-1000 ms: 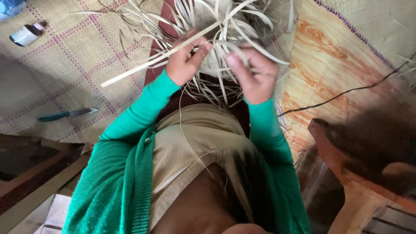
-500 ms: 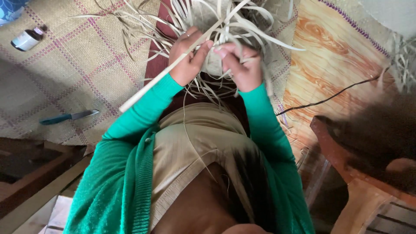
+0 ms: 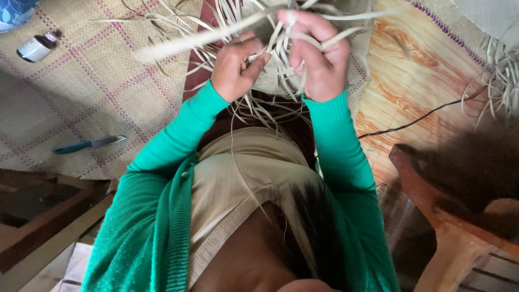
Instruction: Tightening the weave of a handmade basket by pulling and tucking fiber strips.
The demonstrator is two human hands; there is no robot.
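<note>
A knife [image 3: 89,144] lies on the woven mat [image 3: 81,92] at left. The left hand [image 3: 235,67] pinches pale straw strips [image 3: 270,48]; just right, the right hand [image 3: 319,54] clenches more strips, held over the lap.

Only 1 package here: a small bottle [image 3: 37,47] lying on its side on the checked woven mat [image 3: 81,92], far upper-left corner. Brown body, darker cap end, and 1 pale whitish label wrapped round most of it. No signs or screens in the shot.
</note>
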